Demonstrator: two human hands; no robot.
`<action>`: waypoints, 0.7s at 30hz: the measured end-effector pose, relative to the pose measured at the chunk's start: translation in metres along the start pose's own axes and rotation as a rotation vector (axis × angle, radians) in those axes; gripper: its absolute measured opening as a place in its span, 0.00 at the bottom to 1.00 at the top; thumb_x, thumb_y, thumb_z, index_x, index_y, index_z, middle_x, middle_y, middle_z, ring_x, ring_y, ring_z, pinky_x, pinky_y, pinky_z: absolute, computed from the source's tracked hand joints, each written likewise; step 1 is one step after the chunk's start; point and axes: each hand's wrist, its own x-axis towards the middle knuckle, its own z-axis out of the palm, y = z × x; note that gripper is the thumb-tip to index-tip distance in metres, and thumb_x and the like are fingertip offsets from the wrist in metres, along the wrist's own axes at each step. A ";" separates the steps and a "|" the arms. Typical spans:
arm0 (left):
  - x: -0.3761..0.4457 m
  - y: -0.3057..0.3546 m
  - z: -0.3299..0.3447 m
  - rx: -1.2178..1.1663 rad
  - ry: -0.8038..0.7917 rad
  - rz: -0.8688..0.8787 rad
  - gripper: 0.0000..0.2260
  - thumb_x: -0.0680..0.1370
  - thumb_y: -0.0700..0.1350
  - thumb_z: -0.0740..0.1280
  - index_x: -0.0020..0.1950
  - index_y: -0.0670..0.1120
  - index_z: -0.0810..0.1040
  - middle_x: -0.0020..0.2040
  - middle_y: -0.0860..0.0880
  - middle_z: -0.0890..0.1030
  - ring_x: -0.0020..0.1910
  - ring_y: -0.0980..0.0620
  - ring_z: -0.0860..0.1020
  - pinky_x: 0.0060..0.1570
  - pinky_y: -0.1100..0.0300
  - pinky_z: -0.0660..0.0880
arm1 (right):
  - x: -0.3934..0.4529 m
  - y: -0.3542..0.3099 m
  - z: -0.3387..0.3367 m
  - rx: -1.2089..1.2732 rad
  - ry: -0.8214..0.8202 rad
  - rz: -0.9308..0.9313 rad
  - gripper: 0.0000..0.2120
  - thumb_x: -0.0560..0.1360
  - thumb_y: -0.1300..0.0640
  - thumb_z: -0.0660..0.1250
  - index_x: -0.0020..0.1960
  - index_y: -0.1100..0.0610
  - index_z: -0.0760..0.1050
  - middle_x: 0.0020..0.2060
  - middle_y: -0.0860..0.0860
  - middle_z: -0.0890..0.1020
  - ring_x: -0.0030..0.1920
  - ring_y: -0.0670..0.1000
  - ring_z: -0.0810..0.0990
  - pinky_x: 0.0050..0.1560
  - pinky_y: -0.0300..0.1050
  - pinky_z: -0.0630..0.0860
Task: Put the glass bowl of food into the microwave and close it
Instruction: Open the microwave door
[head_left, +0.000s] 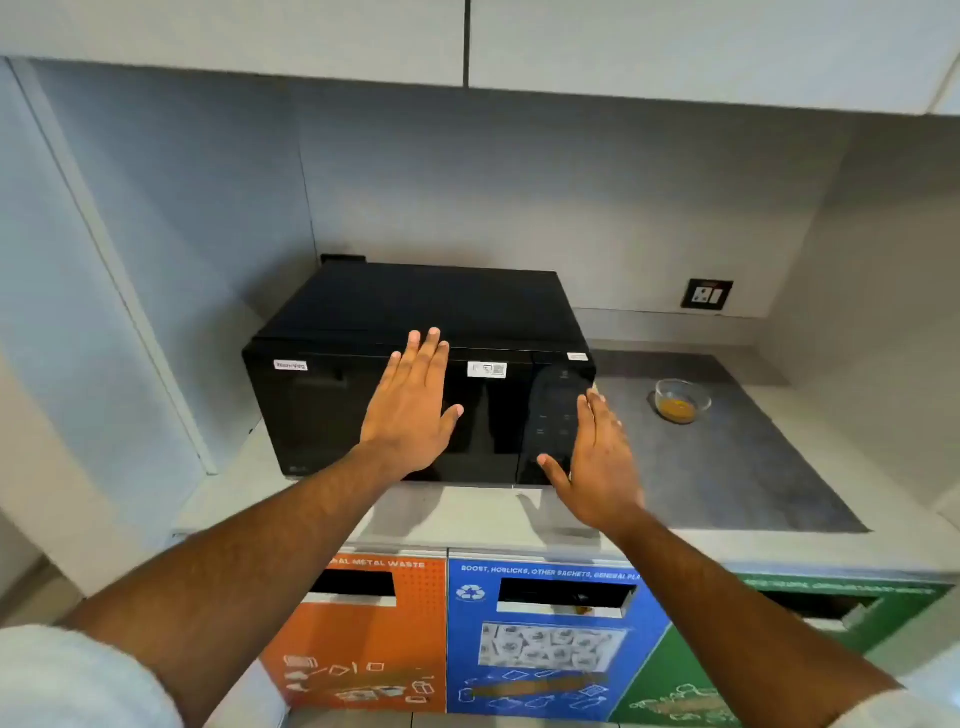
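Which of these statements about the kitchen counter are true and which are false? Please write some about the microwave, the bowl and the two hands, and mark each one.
1. The microwave door is open. False: the door is shut.
2. The glass bowl stands on the counter to the right of the microwave. True.
3. The right hand holds the glass bowl. False: it is open and empty, in front of the control panel.
4. The left hand is open and flat in front of the microwave door. True.
5. The bowl is empty. False: it holds orange-yellow food.
6. A wall socket sits on the wall behind the counter. True.
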 end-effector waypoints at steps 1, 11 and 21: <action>0.000 0.001 0.002 0.022 0.008 0.012 0.38 0.80 0.58 0.61 0.81 0.45 0.45 0.82 0.46 0.45 0.81 0.44 0.41 0.79 0.47 0.47 | -0.006 0.001 0.006 0.061 -0.012 0.044 0.48 0.76 0.32 0.61 0.83 0.56 0.43 0.84 0.55 0.50 0.83 0.58 0.51 0.81 0.56 0.56; 0.052 0.005 0.046 0.089 -0.041 -0.024 0.44 0.76 0.65 0.64 0.81 0.46 0.44 0.82 0.46 0.49 0.81 0.46 0.45 0.78 0.51 0.45 | 0.010 0.051 0.114 0.610 -0.169 0.371 0.51 0.72 0.42 0.74 0.82 0.55 0.47 0.83 0.55 0.54 0.80 0.61 0.60 0.77 0.57 0.64; 0.059 0.012 0.070 0.193 0.061 -0.113 0.52 0.67 0.73 0.66 0.79 0.45 0.52 0.80 0.45 0.59 0.80 0.46 0.55 0.79 0.49 0.49 | 0.020 0.044 0.165 0.796 -0.055 0.431 0.44 0.69 0.48 0.80 0.77 0.55 0.59 0.70 0.58 0.74 0.67 0.56 0.77 0.57 0.33 0.73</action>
